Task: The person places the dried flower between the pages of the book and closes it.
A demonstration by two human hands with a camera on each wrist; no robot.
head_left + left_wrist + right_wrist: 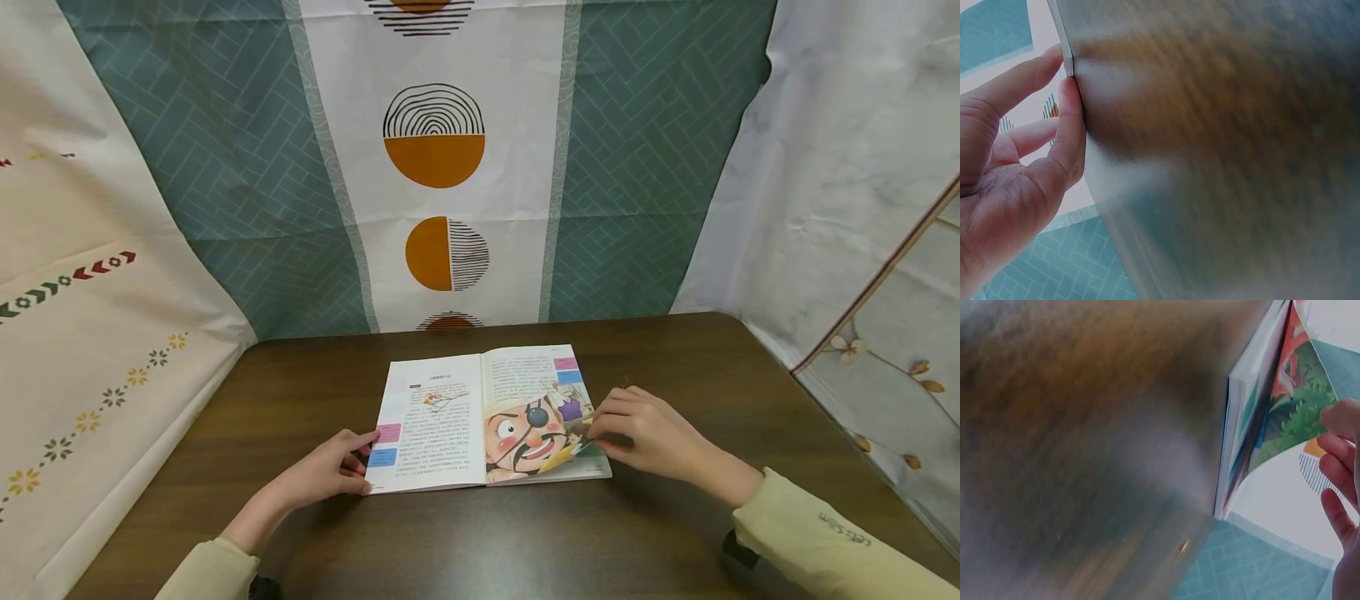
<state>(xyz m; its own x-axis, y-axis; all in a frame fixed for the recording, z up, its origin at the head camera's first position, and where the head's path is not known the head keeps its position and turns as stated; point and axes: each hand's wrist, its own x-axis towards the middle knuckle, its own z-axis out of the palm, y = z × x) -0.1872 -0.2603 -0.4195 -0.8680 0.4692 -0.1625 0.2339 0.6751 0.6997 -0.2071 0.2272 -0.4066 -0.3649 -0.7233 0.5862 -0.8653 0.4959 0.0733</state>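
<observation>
An open book [435,454] lies on the table, with printed text on its left page and pink and blue blocks at the outer margins. At its lower left edge, my left hand [326,471] holds the book, one finger over the margin and the thumb by the corner. My right hand [641,429] pinches the outer edge of a right-hand page [517,437], which shows a cartoon face with an eye patch. That page is lifted and bent; its green and red underside [1304,406] shows in the right wrist view. The left wrist view catches the book's edge [1065,37] at the fingertips.
The dark brown wooden table [480,542] extends around the book. Behind it hangs a patterned curtain [502,192] in teal and white. Cream cloth [112,333] borders the left side, and marbled white cloth [825,250] the right.
</observation>
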